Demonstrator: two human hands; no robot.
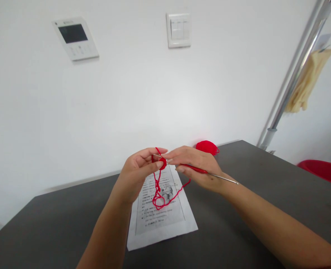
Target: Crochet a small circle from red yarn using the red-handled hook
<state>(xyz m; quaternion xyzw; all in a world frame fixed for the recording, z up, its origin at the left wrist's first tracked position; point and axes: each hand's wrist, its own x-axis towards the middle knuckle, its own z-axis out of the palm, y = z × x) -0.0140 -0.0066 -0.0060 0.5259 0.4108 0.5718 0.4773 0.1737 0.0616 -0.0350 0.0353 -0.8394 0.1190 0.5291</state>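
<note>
Between thumb and fingers, my left hand (139, 168) pinches a small round piece of red crochet work (162, 163), and a strand of yarn runs over its index finger. My right hand (196, 164) is closed on a crochet hook (194, 168) with a red grip and metal ends. The hook's far end reaches to the crochet work at the left fingertips. Loose red yarn (157, 186) hangs below the left hand and lies looped on a printed sheet (165, 235). Behind the right hand sits a red ball of yarn (207, 147).
The dark grey table (238, 231) meets a white wall carrying a screen panel (75, 38) and a light switch (178, 30). On the right stand a metal pole (296, 74), a hanging yellowish cloth item (308, 82) and a red chair-like object (322, 172).
</note>
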